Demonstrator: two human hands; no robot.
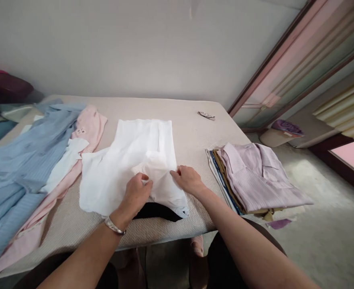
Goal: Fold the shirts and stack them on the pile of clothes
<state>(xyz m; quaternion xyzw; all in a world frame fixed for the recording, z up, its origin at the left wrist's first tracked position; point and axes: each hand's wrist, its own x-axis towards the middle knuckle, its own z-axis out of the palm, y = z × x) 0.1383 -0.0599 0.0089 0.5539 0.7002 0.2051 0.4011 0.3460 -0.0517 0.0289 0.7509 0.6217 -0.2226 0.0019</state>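
A white garment (104,180) lies partly folded on the beige padded surface in front of me, its right side turned in over the middle. My left hand (136,192) pinches a fold of it near the centre, thumb and fingers together. At the garment's right edge, my right hand (186,178) grips the cloth between thumb and fingers. A black part (157,211) shows under the white cloth at the near edge; whether it belongs to the same garment I cannot tell.
On the left lie loose blue clothes (41,148) and a pink garment (89,124). A stack of folded clothes, topped by a lilac striped shirt (249,176), sits at the right edge. Eyeglasses (206,116) rest further back. A lined bin (275,136) stands on the floor.
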